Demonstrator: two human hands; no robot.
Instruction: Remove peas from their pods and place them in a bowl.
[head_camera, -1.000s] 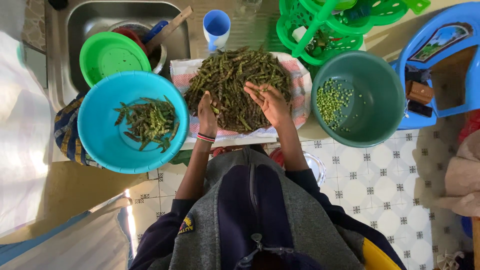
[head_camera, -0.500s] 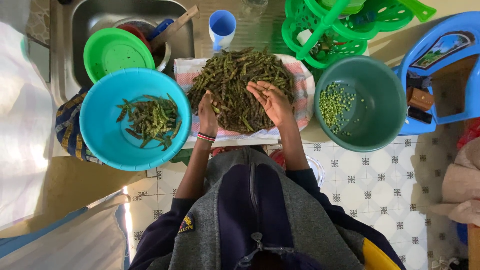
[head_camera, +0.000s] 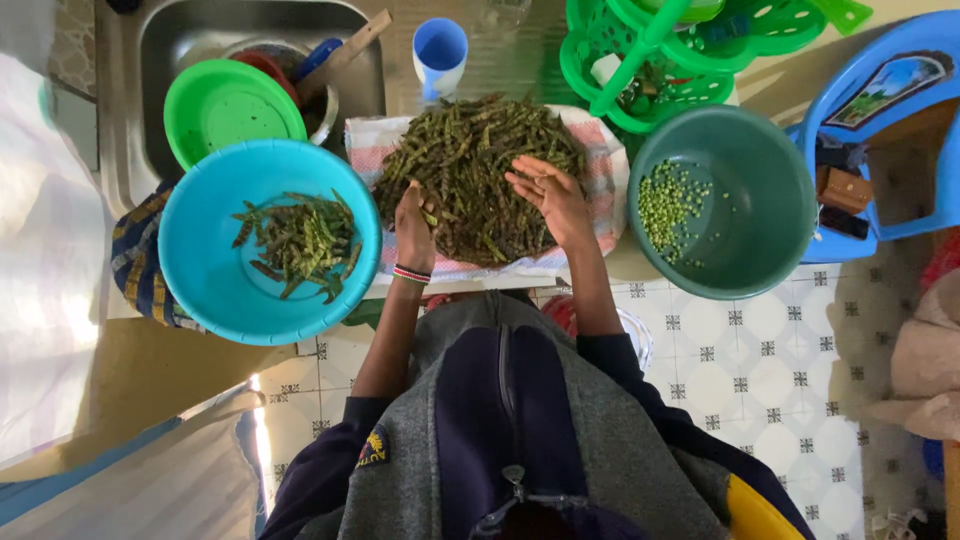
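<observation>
A big heap of green pea pods (head_camera: 470, 160) lies on a pink checked cloth (head_camera: 605, 175) on the counter. My left hand (head_camera: 414, 228) is closed on a pod at the heap's near left edge; a beaded band circles its wrist. My right hand (head_camera: 550, 195) rests on the heap's right side, fingers spread, palm partly up. To the left a light blue basin (head_camera: 200, 290) holds emptied pods (head_camera: 298, 240). To the right a dark green basin (head_camera: 770, 200) holds shelled peas (head_camera: 668, 200).
A steel sink (head_camera: 200, 30) at the back holds a green plate (head_camera: 228, 110) and utensils. A blue cup (head_camera: 440, 50) and a green plastic rack (head_camera: 660, 60) stand behind the heap. A blue plastic chair (head_camera: 900, 110) is at right. Tiled floor below.
My right hand has lifted and turned more palm-up with fingers spread. My left hand stays closed at the heap's edge.
</observation>
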